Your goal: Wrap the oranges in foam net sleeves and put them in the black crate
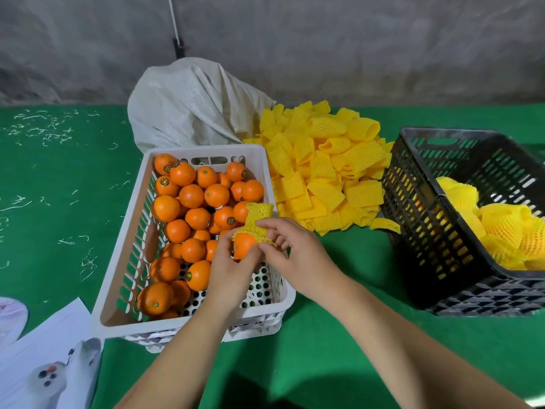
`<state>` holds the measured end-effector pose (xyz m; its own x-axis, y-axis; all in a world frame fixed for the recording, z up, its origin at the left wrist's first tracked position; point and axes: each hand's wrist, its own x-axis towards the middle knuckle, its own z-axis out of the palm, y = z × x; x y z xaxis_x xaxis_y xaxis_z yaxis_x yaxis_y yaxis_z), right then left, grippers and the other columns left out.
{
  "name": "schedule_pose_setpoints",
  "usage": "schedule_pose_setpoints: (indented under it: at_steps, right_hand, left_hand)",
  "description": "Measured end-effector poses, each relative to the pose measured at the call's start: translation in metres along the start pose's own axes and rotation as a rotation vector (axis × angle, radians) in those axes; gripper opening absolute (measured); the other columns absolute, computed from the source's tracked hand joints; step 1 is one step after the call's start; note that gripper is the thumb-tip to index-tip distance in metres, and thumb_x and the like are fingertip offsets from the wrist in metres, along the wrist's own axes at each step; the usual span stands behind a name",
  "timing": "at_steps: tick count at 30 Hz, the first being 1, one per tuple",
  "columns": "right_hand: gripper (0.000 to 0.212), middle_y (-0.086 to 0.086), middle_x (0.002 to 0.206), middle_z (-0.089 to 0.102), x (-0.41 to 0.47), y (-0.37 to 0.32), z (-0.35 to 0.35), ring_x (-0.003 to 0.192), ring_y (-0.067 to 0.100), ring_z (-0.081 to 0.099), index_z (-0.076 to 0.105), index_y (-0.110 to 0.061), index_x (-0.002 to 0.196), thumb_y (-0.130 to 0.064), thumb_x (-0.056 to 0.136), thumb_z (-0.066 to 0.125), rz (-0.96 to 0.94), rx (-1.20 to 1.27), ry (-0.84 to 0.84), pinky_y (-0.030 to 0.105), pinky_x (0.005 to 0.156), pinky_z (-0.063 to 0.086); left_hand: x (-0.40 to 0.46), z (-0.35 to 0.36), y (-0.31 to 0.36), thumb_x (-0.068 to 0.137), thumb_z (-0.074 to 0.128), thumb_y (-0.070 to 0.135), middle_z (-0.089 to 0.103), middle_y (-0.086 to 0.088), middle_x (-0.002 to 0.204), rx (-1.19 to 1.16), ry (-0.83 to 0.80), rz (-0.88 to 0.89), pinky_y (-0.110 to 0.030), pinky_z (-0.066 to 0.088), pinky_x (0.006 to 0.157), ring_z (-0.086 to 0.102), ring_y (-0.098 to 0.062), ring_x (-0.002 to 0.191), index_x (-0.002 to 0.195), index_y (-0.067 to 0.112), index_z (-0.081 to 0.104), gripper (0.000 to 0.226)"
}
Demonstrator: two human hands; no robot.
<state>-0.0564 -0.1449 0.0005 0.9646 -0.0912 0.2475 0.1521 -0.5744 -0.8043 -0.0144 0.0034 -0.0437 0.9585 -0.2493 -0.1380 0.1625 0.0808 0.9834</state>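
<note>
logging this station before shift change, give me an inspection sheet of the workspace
surface: green table, white shreds at far left
job's things: white crate of oranges; sleeve pile; black crate holds wrapped oranges
clutter: white sack; papers at near left
grippers: left hand holds orange; right hand pulls sleeve over it
cables: nothing seen
surroundings: grey wall, white rod leaning
</note>
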Motion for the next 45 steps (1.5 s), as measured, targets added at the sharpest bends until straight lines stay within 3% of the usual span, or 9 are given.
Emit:
schedule_pose_setpoints:
  at_steps: [5, 9, 14, 18, 24, 32, 37, 42, 45]
  right_hand:
    - [0.053, -0.017, 0.125, 0.040, -0.005, 0.004, 0.014, 0.108, 0.004, 0.051, 0.046, -0.029, 0.148, -0.023, 0.098, 0.065, -0.021, -0.084, 0.009, 0.018, 0.089, 0.045]
    - [0.058, -0.011, 0.109, 0.046, -0.003, 0.005, 0.012, 0.089, 0.003, 0.049, 0.040, -0.026, 0.154, -0.023, 0.101, 0.064, -0.035, -0.097, 0.104, 0.023, 0.080, 0.048]
    - [0.021, 0.011, 0.107, 0.067, 0.002, 0.004, 0.003, 0.096, 0.024, 0.063, 0.072, -0.003, 0.116, -0.007, 0.096, 0.071, -0.173, -0.255, 0.214, 0.037, 0.083, 0.055]
    - [0.015, 0.013, 0.096, 0.068, -0.001, -0.003, 0.010, 0.091, 0.032, 0.064, 0.074, -0.001, 0.104, -0.004, 0.090, 0.074, -0.320, -0.382, 0.220, 0.034, 0.080, 0.050]
    - [0.013, 0.011, 0.096, 0.066, -0.008, -0.003, 0.023, 0.091, 0.028, 0.060, 0.073, -0.002, 0.103, -0.005, 0.091, 0.067, -0.459, -0.414, 0.231, 0.036, 0.082, 0.053]
    - [0.034, 0.004, 0.115, 0.058, -0.012, 0.009, 0.023, 0.100, 0.020, 0.057, 0.061, -0.009, 0.125, -0.007, 0.092, 0.069, -0.081, -0.243, 0.168, 0.039, 0.082, 0.055]
    - [0.017, 0.002, 0.099, 0.061, -0.013, 0.003, 0.022, 0.076, 0.011, 0.051, 0.067, -0.006, 0.107, -0.006, 0.090, 0.070, -0.084, -0.235, 0.233, 0.028, 0.065, 0.045]
    - [0.014, 0.007, 0.097, 0.063, -0.025, -0.005, 0.033, 0.085, 0.025, 0.060, 0.067, -0.004, 0.102, -0.008, 0.090, 0.071, -0.190, -0.318, 0.182, 0.044, 0.067, 0.055]
    - [0.037, 0.001, 0.117, 0.052, -0.022, -0.002, 0.031, 0.102, 0.022, 0.057, 0.055, -0.014, 0.123, -0.019, 0.091, 0.071, -0.068, -0.283, 0.114, 0.046, 0.080, 0.056]
  left_hand:
    - [0.001, -0.005, 0.007, 0.102, 0.062, 0.034, 0.072, -0.001, 0.132, -0.235, -0.135, -0.130, -0.045, 0.061, 0.096, 0.070, -0.027, 0.122, 0.144, 0.032, 0.053, 0.044]
    - [0.000, -0.013, 0.009, 0.092, 0.061, 0.016, 0.067, -0.005, 0.143, -0.206, -0.253, -0.114, -0.049, 0.052, 0.109, 0.065, -0.027, 0.131, 0.155, 0.029, 0.044, 0.066]
    - [-0.003, -0.004, 0.006, 0.077, 0.091, 0.044, 0.070, -0.003, 0.130, -0.104, 0.017, -0.086, -0.041, 0.059, 0.093, 0.071, -0.024, 0.116, 0.135, 0.032, 0.058, 0.068]
    - [-0.002, -0.002, 0.005, 0.065, 0.082, 0.059, 0.073, -0.001, 0.113, -0.039, 0.081, -0.071, -0.037, 0.058, 0.080, 0.069, -0.021, 0.100, 0.121, 0.033, 0.058, 0.065]
    - [0.000, -0.006, -0.002, 0.088, 0.079, 0.018, 0.067, -0.001, 0.100, -0.122, 0.108, -0.063, -0.037, 0.058, 0.079, 0.066, -0.013, 0.089, 0.124, 0.023, 0.048, 0.048]
    - [0.004, -0.010, 0.001, 0.086, 0.070, 0.025, 0.064, -0.008, 0.136, -0.302, -0.057, -0.130, -0.044, 0.061, 0.095, 0.070, -0.029, 0.119, 0.147, 0.040, 0.042, 0.069]
    - [0.003, -0.005, 0.000, 0.101, 0.069, 0.021, 0.069, -0.005, 0.132, -0.216, -0.003, -0.052, -0.041, 0.063, 0.092, 0.071, -0.027, 0.118, 0.145, 0.032, 0.052, 0.049]
    - [0.006, -0.006, -0.002, 0.100, 0.069, 0.009, 0.068, -0.012, 0.129, -0.177, 0.119, -0.063, -0.063, 0.055, 0.102, 0.068, -0.036, 0.120, 0.140, 0.026, 0.052, 0.046]
    - [0.005, -0.007, 0.000, 0.097, 0.069, 0.006, 0.068, -0.013, 0.127, -0.181, 0.109, -0.051, -0.062, 0.057, 0.101, 0.067, -0.039, 0.120, 0.136, 0.035, 0.050, 0.052]
